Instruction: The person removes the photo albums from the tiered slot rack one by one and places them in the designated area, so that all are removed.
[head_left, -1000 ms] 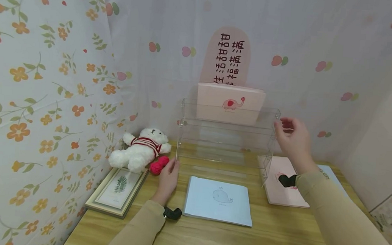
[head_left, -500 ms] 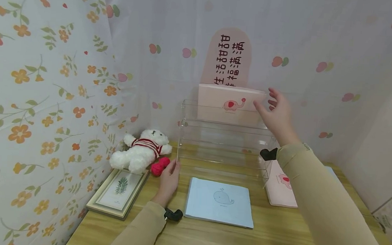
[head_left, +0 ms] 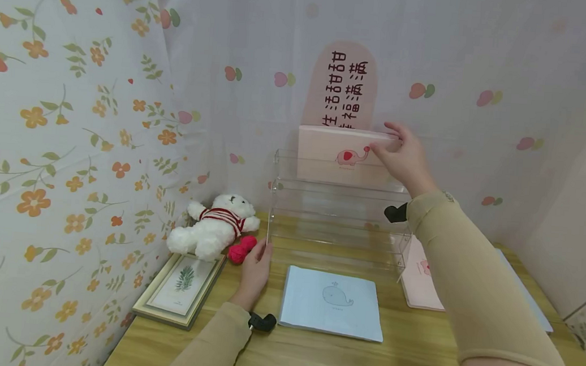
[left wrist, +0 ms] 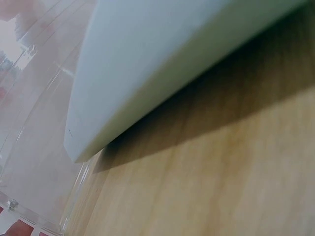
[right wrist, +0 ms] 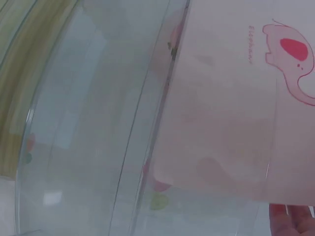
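Observation:
A clear acrylic tiered rack (head_left: 339, 204) stands toward the back of the wooden table. Upright in its top tier is a pink notebook (head_left: 321, 151) with a red elephant on its cover. My right hand (head_left: 407, 160) pinches the notebook's upper right corner, thumb across the front and fingers behind it. In the right wrist view, fingertips (right wrist: 290, 219) show past the edge of that notebook. Low on the rack's left side, my left hand (head_left: 254, 271) grips the side panel's front edge. A blue notebook (head_left: 332, 303) with a whale drawing lies flat in front of the rack.
Another pink notebook (head_left: 421, 277) and a blue one (head_left: 527, 290) lie at the right, partly behind my right sleeve. At the left are a white teddy bear (head_left: 213, 228), a red yarn-like bundle (head_left: 241, 250) and a framed leaf print (head_left: 180, 288). Patterned curtains rise behind.
My right hand has left the rack's upper right side, moved up and leftward, and taken hold of the elephant notebook's corner. My left hand has stayed at the rack's left side.

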### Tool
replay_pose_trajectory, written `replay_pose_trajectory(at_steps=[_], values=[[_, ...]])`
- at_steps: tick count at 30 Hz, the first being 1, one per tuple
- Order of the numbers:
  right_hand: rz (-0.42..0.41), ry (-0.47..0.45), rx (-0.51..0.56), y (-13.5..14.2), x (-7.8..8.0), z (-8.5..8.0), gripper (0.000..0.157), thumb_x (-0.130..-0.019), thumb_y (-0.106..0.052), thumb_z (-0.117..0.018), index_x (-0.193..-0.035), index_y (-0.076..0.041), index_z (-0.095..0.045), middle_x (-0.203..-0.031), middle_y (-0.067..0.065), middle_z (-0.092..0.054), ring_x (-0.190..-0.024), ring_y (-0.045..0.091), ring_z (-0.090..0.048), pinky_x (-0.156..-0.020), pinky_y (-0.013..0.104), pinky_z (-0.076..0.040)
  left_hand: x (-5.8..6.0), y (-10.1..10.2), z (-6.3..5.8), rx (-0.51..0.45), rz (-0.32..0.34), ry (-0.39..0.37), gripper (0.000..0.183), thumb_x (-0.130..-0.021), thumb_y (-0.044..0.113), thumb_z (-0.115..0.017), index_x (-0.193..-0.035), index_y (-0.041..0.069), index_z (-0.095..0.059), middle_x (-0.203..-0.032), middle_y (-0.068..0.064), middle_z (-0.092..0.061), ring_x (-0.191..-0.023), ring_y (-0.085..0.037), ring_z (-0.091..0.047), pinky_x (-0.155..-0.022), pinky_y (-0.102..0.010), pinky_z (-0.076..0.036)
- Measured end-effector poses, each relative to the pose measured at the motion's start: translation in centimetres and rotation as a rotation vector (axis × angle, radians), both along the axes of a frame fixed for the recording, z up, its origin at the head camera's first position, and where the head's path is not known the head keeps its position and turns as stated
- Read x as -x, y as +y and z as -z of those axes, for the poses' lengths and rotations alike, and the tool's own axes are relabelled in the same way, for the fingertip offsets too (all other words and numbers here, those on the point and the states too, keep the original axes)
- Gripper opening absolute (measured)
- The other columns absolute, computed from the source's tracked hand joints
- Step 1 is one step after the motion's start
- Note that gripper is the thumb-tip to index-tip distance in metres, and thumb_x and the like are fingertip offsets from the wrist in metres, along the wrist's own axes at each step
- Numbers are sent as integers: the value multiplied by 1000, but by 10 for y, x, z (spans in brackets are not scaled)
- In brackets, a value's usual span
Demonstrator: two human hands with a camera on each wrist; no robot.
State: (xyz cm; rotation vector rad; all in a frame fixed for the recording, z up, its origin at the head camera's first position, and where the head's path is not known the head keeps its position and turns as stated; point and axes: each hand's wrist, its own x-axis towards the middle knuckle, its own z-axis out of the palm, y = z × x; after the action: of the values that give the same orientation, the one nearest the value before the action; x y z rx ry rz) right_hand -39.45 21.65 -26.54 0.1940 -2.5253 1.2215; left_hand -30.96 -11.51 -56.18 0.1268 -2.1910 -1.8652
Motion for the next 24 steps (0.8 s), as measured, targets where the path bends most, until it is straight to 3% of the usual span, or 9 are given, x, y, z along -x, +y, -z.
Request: replay_pose_trajectory(at_steps=[7, 10, 15, 24], values=[[31, -72, 85, -9, 1, -1, 62, -105, -32, -76, -163, -22, -54, -173, 16, -46, -157, 37, -45, -132, 57, -39, -1, 3, 0, 39, -39, 60, 48, -114, 36, -60, -150, 5, -67, -148, -21, -71, -137, -40, -67, -117, -59, -54], [47, -93, 120, -12, 2, 1, 54, -106, -31, -75, -156, -20, -59, -169, 16, -49, -150, 36, -48, -127, 54, -43, -3, 3, -2, 44, -49, 52, 49, -113, 39, -61, -150, 8, -68, -147, -17, -72, -138, -36, -67, -117, -56, -56], [72, -101, 162, -18, 3, 2, 41, -108, -27, -73, -146, -17, -63, -160, 18, -56, -136, 33, -53, -111, 48, -50, -4, 2, -4, 40, -19, 45, 51, -114, 39, -59, -152, 6, -65, -150, -22, -69, -141, -43, -64, -119, -61, -52], [155, -93, 208, -24, 3, 5, 29, -107, -24, -74, -135, -22, -68, -148, 11, -68, -128, 24, -57, -96, 32, -52, -1, 1, -1, 29, -20, 21, 49, -114, 34, -59, -153, 5, -64, -154, -19, -68, -143, -43, -63, -122, -61, -50]])
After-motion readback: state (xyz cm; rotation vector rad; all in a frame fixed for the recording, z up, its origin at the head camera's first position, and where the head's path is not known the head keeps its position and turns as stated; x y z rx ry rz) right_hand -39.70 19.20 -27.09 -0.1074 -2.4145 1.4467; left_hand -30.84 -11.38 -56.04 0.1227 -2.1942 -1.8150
